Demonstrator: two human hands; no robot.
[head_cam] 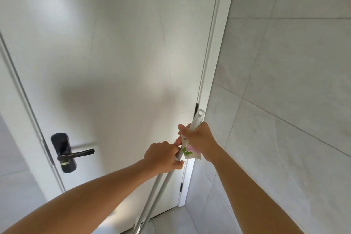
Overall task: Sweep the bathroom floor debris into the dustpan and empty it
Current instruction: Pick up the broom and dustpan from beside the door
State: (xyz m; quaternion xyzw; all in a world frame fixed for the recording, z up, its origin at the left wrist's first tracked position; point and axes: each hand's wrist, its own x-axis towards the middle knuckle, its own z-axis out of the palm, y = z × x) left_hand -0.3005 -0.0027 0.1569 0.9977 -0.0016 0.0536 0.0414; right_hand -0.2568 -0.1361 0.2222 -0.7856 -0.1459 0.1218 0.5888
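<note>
Two white poles run up from the bottom of the view near the door's hinge corner. My right hand (pixel 199 138) grips the top of the broom handle (pixel 196 119), just below its rounded end, where a white label with green and pink print (pixel 190 151) hangs. My left hand (pixel 161 156) grips a second white handle (pixel 152 195) a little lower and to the left. The broom head, the dustpan and any debris are out of view.
A white door (pixel 114 62) with a black lever handle (pixel 76 155) fills the view ahead. A grey tiled wall (pixel 284 81) stands close on the right. A strip of pale floor tile (pixel 171 220) shows at the bottom by the door frame (pixel 214 53).
</note>
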